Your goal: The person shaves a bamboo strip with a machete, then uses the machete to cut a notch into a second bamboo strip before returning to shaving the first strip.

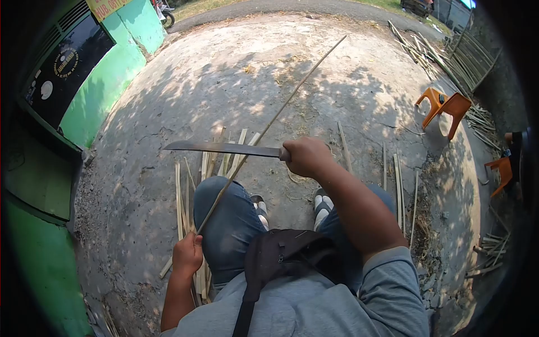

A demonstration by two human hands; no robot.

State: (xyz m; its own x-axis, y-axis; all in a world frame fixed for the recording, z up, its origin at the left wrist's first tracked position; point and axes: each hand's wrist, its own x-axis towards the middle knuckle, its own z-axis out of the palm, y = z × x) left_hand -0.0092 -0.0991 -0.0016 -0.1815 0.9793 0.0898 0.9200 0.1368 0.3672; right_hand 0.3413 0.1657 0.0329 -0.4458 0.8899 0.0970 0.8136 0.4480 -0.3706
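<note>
My left hand (pixel 187 254) is closed round the near end of a long thin bamboo strip (pixel 283 105), beside my left knee. The strip slants up and away to the right across the yard. In my right hand (pixel 310 157) is the handle of a machete (pixel 224 147), its long blade pointing left. The blade crosses the strip in this view, a little above my left knee. Pale split bamboo pieces (pixel 179 199) lie on the ground around and under my left leg.
More bamboo strips (pixel 398 188) lie right of my right leg. An orange plastic chair (pixel 443 109) stands at the right, with a bamboo pile (pixel 418 53) behind it. A green wall (pixel 101 106) borders the left. Part of a person shows at the right edge.
</note>
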